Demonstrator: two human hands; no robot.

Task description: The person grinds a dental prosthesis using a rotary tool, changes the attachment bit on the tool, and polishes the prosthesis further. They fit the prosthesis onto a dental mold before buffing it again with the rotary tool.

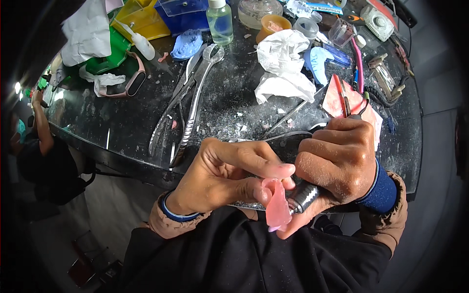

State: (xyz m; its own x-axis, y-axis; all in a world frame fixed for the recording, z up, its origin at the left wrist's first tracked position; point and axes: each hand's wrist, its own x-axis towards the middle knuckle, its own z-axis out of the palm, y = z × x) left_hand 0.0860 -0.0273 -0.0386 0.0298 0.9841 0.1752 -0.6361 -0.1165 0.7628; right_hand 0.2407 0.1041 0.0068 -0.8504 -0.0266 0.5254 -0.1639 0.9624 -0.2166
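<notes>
My left hand [229,171] pinches a pink acrylic denture base [277,207] between thumb and fingers, just over the table's near edge. The piece is thin and curved, with a small pale lilac tip at its lower end. My right hand [337,161] is wrapped round a dark metal rotary handpiece [304,195]. Its silver nose end meets the right side of the pink piece; the bur itself is hidden. Pale dust covers the fingers of my right hand.
On the dusty black table [234,110] lie large pliers [193,102], a pink-strapped wristband [134,83], crumpled white paper [283,63], blue dental moulds [186,45] and a pink sheet [337,100] with tools on it. A bottle [220,24] stands behind. Another person [46,151] sits at far left.
</notes>
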